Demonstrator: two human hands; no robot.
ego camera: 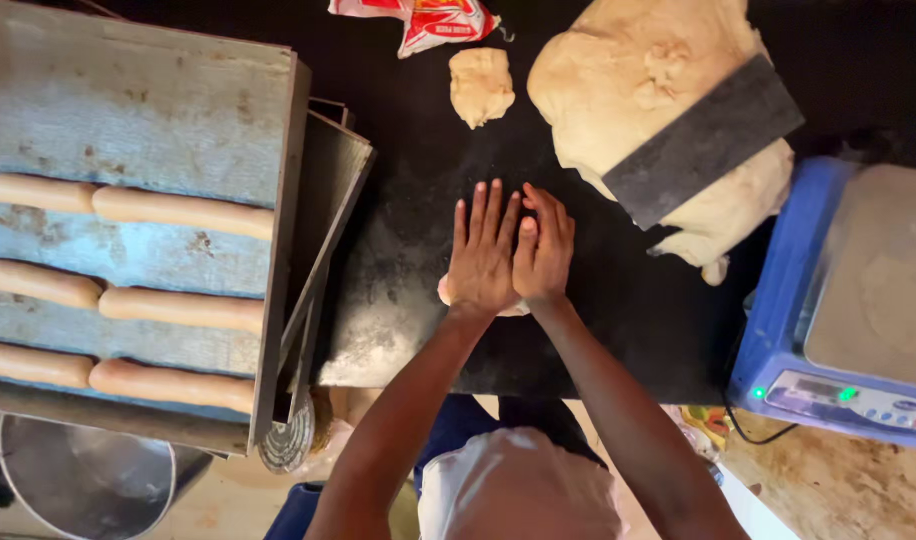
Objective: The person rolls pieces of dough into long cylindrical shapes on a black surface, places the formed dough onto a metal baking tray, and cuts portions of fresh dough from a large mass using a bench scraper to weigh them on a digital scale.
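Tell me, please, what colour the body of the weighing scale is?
Blue, with a grey platform; the scale shows at the right edge of the head view.

A small bakery's work area: a big mound of dough [658, 110] on a flour-dusted dark desk [618, 310], a metal tray [128, 120] of shaped rolls [183, 210], and a blue weighing scale [848, 300].

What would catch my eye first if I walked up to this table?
Probably the two hands, left hand and right hand, pressed flat side by side on a small piece of dough at the centre of the black table. Behind them lies a big dough mound with a dark scraper on it; left, a tray of rolled dough logs.
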